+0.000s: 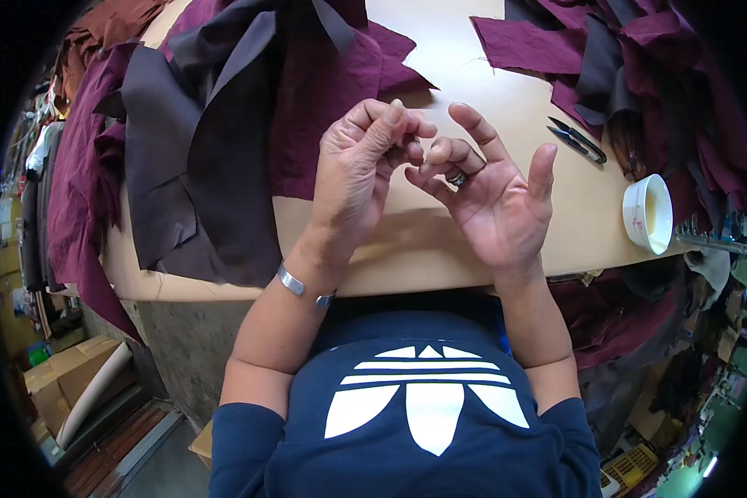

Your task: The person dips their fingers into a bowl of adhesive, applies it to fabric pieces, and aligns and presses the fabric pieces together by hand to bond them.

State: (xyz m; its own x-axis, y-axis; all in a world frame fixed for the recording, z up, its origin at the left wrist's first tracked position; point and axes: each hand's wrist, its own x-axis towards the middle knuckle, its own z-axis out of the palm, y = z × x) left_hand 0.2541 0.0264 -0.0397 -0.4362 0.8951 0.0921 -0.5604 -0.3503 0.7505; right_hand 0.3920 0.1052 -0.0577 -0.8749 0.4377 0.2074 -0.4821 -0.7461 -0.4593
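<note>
Nearest, a navy shirt (307, 461) with a white print. Next, a bracelet (290, 280) at the left wrist, then the left hand (352, 170) and right hand (502, 203), raised over the table (589, 241). On the left, thumb pressed to forefinger, other fingers curled in; cannot tell of any thread or other fine thing within that pinch. On the right, thumb and forefinger spread wide, middle finger bent toward the left fingertips, very near or touching; nothing visible in the palm. Just beyond the left hand, maroon cloth (315, 124), partly under dark cloth (232, 216) reaching the near edge. Seemingly cut already, judging by straight sides and sharp corners; no finished seam to make out, so perhaps only partway along, with the remainder unclear. Off right, a white bowl (637, 214), then snips (577, 141), unheld. Farther, a loose heap (672, 83) of maroon and dark pieces, apparently unsorted.
</note>
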